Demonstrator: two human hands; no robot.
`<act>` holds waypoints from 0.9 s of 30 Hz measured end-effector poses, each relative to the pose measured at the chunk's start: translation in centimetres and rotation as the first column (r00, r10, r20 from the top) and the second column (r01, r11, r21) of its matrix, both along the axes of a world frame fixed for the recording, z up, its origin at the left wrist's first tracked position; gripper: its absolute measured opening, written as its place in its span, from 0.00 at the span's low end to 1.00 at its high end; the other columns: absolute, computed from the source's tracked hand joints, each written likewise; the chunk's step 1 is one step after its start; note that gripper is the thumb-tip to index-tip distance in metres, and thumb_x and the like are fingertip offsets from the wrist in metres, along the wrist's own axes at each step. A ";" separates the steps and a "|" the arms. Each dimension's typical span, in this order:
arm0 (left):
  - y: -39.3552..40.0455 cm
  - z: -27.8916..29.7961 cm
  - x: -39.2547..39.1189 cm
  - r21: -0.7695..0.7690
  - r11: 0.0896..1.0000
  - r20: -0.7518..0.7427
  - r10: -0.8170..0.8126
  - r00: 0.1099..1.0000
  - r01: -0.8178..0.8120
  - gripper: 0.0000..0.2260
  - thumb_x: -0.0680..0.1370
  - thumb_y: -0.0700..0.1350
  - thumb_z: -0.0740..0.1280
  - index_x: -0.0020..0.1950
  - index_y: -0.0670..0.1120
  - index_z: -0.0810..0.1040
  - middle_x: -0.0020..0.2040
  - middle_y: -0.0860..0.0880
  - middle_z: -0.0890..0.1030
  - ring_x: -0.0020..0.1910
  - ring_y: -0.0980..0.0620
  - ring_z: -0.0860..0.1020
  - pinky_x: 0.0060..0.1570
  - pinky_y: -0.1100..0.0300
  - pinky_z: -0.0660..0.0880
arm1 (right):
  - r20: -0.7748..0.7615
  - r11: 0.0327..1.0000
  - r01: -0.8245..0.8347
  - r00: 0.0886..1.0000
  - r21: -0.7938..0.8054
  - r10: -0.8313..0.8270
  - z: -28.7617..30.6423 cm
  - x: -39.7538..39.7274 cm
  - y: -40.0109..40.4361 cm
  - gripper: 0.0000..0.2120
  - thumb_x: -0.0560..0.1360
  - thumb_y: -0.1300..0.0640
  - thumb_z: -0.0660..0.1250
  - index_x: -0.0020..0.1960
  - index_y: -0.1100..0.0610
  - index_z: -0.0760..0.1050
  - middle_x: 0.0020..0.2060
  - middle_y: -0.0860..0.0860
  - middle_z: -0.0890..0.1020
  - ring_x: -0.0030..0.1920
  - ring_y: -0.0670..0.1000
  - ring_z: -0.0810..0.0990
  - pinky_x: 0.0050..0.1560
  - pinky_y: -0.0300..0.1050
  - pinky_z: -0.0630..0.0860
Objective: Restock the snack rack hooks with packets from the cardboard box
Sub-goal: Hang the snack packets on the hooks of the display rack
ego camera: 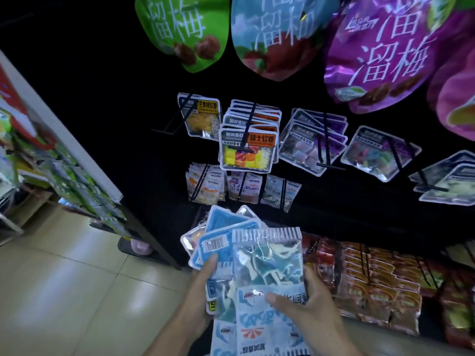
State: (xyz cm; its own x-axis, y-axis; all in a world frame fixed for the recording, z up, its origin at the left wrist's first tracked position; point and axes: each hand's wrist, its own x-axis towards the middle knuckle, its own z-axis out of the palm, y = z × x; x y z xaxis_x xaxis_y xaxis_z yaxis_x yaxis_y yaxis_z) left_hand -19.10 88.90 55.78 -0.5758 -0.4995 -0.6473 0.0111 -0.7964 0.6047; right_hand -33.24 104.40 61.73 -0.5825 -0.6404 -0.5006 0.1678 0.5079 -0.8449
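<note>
Both hands hold a fan of glossy plastic packets low before the rack. Left hand (203, 286) grips the fan from the side, thumb across the blue tray-shaped packets (221, 232) (at least three, with a barcode label). Right hand (308, 304) pinches the front crinkly clear packet (267, 268) of blue and white candies, fingers curled behind it. On the black snack rack (334, 211), thin wire hooks (246, 129) carry flat square pouches in five visible groups; three puffy foil bags (280, 34) hang above.
</note>
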 end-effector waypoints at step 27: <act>-5.5 -1.5 2.7 0.051 0.935 -0.015 -0.352 0.936 0.352 0.31 0.75 0.71 0.66 0.66 0.49 0.84 0.65 0.38 0.83 0.64 0.35 0.82 0.68 0.33 0.73 | -0.031 0.962 0.249 0.967 -0.108 -0.254 2.3 1.8 -7.0 0.20 0.72 0.52 0.78 0.60 0.43 0.75 0.53 0.39 0.85 0.51 0.38 0.84 0.54 0.39 0.80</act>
